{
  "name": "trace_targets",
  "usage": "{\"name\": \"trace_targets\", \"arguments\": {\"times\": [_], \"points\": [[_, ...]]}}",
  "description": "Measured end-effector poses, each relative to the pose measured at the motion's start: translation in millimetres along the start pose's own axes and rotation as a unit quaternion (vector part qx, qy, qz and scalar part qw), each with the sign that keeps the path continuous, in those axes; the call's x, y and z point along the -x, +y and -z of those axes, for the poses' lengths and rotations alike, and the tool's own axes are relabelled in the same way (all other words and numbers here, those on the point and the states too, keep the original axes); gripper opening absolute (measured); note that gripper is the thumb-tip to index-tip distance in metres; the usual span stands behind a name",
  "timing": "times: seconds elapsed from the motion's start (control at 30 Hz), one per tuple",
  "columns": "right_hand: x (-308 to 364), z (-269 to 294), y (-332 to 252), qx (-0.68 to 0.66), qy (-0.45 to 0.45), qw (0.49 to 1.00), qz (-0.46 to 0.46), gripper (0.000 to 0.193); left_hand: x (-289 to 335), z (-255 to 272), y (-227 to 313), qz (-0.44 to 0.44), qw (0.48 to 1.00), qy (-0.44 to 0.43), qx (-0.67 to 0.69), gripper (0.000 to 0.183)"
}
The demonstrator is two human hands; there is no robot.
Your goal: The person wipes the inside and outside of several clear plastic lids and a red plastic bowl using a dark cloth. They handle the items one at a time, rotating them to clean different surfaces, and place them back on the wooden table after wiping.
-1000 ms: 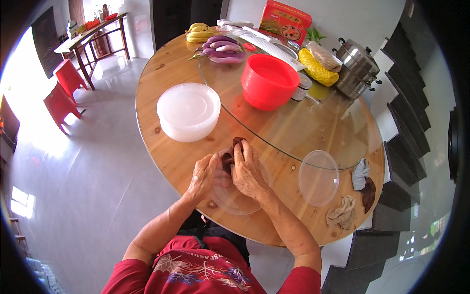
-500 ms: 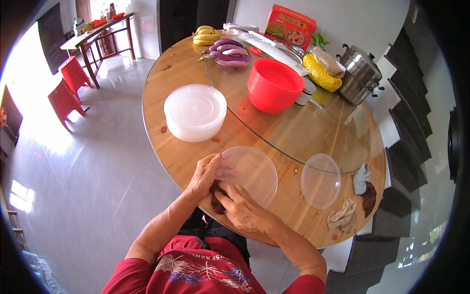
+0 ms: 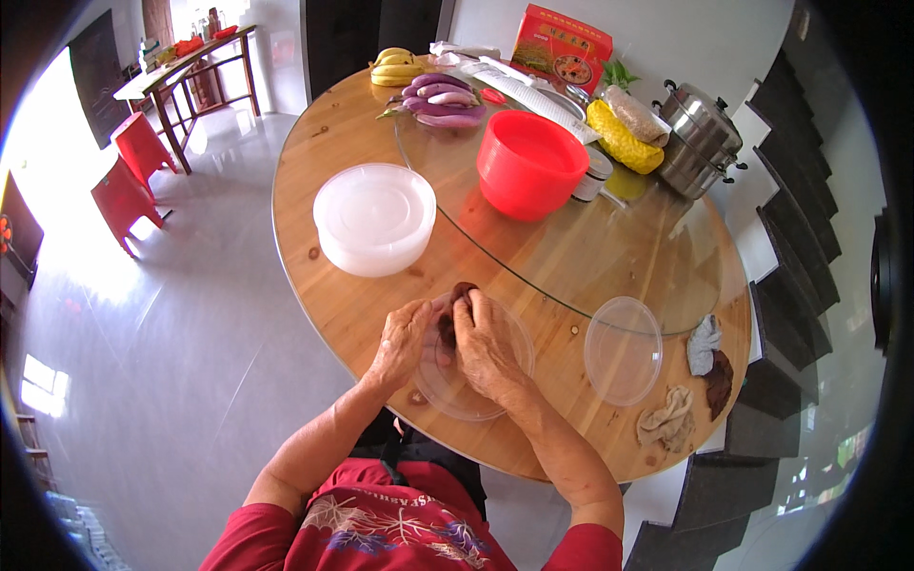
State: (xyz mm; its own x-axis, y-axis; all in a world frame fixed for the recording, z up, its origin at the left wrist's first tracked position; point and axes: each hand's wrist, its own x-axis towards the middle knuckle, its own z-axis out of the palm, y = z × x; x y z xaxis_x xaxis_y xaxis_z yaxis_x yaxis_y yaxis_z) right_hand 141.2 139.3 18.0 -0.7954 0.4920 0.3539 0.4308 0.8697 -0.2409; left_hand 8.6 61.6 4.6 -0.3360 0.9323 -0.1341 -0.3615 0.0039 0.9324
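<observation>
A round clear plastic lid [image 3: 446, 388] is in front of me at the near edge of the wooden table. My left hand [image 3: 404, 344] grips its left side, with the fingers showing through the clear plastic. In my right hand [image 3: 486, 350] is a dark brown cloth [image 3: 447, 329], bunched and pressed against the lid near its far left rim. Part of the cloth is hidden by my fingers. Another round clear lid [image 3: 623, 352] lies flat on the table to the right. Farther off on the left stand stacked translucent white plastic containers [image 3: 373, 224] with a lid on top.
Crumpled grey [image 3: 704, 344], brown [image 3: 719, 381] and beige cloths [image 3: 666, 417] lie at the right edge. Beyond are a red plastic basin [image 3: 531, 169], eggplants [image 3: 442, 101], bananas [image 3: 395, 68], a red box [image 3: 560, 49] and a steel steamer pot [image 3: 700, 141]. Dark stairs [image 3: 800, 276] rise at right.
My right hand has moved up and away from me with the brown cloth, from the lid's near left side to its far rim. The lid has shifted slightly toward me.
</observation>
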Motion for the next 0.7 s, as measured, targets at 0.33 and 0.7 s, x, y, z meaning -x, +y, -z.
{"name": "trace_targets", "arguments": {"times": [0.33, 0.7], "points": [[33.6, 21.8, -17.4, -0.215, -0.129, 0.957, 0.146, 0.034, 2.1, -1.8, -4.2, -0.016, 0.999, 0.036, 0.006, 0.04], [0.8, 13.4, 23.7, 0.127, 0.07, 0.981, 0.128, 0.035, -2.7, -6.6, -4.8, -0.029, 0.998, 0.002, -0.047, 0.031]]}}
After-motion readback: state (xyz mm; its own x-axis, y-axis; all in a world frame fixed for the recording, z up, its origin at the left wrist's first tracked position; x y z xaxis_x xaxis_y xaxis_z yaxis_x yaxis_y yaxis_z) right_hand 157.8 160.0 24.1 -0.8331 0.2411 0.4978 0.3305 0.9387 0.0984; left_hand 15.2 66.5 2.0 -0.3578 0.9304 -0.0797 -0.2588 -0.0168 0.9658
